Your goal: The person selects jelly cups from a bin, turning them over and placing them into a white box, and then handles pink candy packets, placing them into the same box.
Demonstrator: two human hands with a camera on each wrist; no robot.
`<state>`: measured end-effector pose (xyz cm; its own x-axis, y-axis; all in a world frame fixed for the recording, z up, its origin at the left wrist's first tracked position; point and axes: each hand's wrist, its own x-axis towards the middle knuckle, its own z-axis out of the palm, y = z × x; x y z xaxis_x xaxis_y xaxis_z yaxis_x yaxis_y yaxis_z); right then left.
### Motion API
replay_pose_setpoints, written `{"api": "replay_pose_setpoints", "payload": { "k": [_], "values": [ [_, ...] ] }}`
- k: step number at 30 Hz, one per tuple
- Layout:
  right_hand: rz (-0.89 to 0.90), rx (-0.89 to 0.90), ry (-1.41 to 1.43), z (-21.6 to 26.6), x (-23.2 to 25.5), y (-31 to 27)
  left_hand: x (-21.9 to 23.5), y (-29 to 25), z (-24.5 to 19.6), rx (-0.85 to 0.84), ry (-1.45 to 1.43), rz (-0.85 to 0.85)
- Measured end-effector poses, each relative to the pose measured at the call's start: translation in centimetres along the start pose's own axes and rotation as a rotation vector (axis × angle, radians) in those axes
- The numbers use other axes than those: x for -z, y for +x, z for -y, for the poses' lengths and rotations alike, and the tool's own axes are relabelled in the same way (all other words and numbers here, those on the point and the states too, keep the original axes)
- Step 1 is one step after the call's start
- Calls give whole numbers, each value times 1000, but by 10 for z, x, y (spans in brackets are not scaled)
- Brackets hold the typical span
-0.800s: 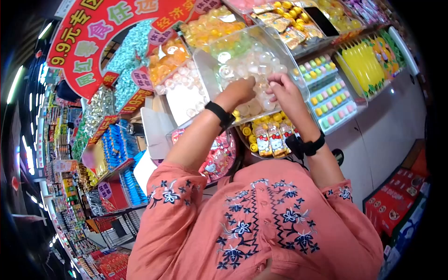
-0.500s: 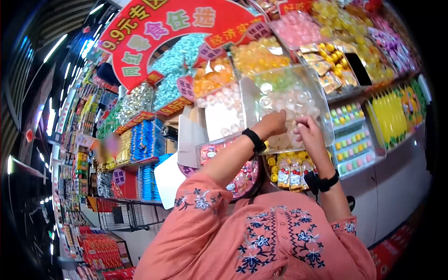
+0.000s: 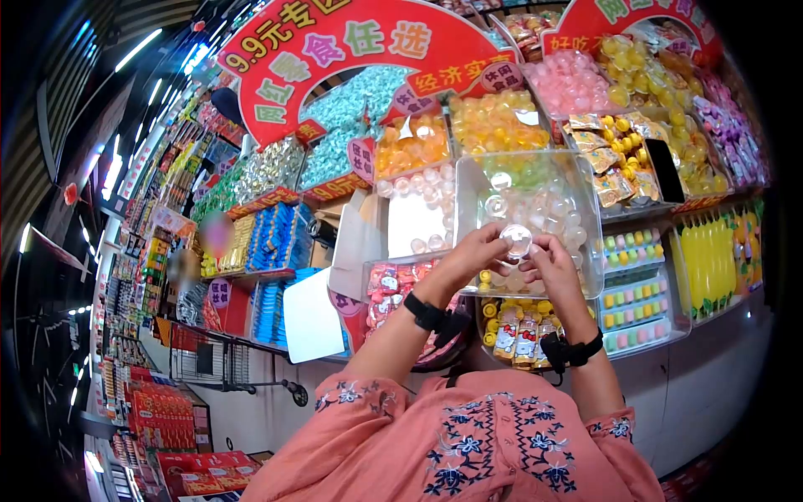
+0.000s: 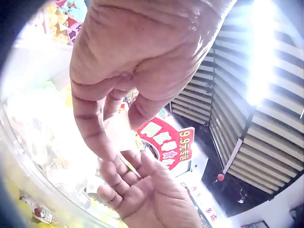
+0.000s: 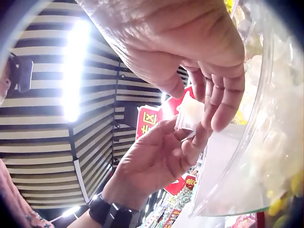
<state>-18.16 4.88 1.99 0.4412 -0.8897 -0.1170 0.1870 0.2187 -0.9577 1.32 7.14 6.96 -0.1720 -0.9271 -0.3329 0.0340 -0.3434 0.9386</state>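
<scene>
- A brightly lit shop surrounds the work, its slatted striped ceiling [image 4: 190, 90] showing above; a red arched cardboard sign [image 3: 244, 84] with Chinese characters stands over the sweets display.
- One small, round, clear plastic cup with whitish contents [image 3: 516, 241] is raised between the two hands, above the near part of a bin.
- The left hand [image 3: 478, 253] pinches this cup between thumb and fingers.
- The right hand [image 3: 554, 272] is close against the cup's other side with its fingers bent; whether they grip it too, I cannot tell.
- Under the hands is the rectangular clear plastic bin [image 3: 591, 219], holding many pale translucent cups [image 3: 554, 209], with greenish ones [image 3: 527, 177] at its far end.
- Just below its near edge sit narrow cat-face packets [image 3: 527, 339] beside round yellow pieces [image 3: 491, 326].
- To its right are trays of pastel pieces [image 3: 632, 293] and, higher up, a black phone-like slab [image 3: 663, 171] lying by gold packets.
- Beyond its far side are orange cups [image 3: 413, 149] and yellow-orange cups [image 3: 492, 124].
- Nearest the camera are black wrist straps and a coral shirt [image 3: 351, 439] with dark floral embroidery.
</scene>
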Motion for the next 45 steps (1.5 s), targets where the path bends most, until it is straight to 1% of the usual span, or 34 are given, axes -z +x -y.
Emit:
{"api": "replay_pose_setpoints", "payload": {
  "k": [2, 3, 4, 5, 7, 12, 13, 15, 21, 23, 25, 28, 31, 37, 40, 42, 45],
  "values": [
    [19, 9, 24, -2, -2, 2, -1, -7, 2, 19, -52, -16],
    [26, 5, 38, -5, -3, 4, -1, -11, 7, 19, -75, -73],
    [24, -6, 48, -8, -3, 3, 2, -11, 11, 2, -75, -45],
    [9, 30, 44, -10, -6, 3, 6, -10, 15, -12, -86, -13],
    [25, 25, 78, -4, -11, -1, 5, -19, 12, -6, -84, -82],
    [-4, 3, 59, 8, -26, -6, 9, -31, 6, -45, -229, -49],
    [-11, 6, 53, 10, -28, -6, 13, -29, 11, -69, -259, -19],
    [-23, 9, 38, 10, -33, -6, 21, -30, 12, -58, -306, -9],
    [-32, 28, -17, 7, -61, 5, 52, -32, 22, -116, -376, 30],
    [-36, 19, 14, 7, -72, 7, 64, -33, 26, -112, -398, 11],
    [-49, 22, -24, 7, -80, 12, 74, -35, 26, -112, -430, 18],
    [-68, 18, -51, 4, -90, 13, 83, -37, 31, -133, -460, 22],
    [-85, 27, -65, 6, -100, 15, 87, -42, 26, -113, -491, 22],
    [-132, 18, -56, 0, -114, 13, 101, -40, 32, -127, -495, 83],
    [-141, -4, -66, -4, -122, 16, 113, -35, 37, -124, -532, 255],
    [-118, -15, -54, -7, -126, 19, 117, -37, 37, -126, -531, 241],
    [-132, -44, -46, -2, -136, 23, 124, -34, 34, -124, -533, 203]
  ]
}}
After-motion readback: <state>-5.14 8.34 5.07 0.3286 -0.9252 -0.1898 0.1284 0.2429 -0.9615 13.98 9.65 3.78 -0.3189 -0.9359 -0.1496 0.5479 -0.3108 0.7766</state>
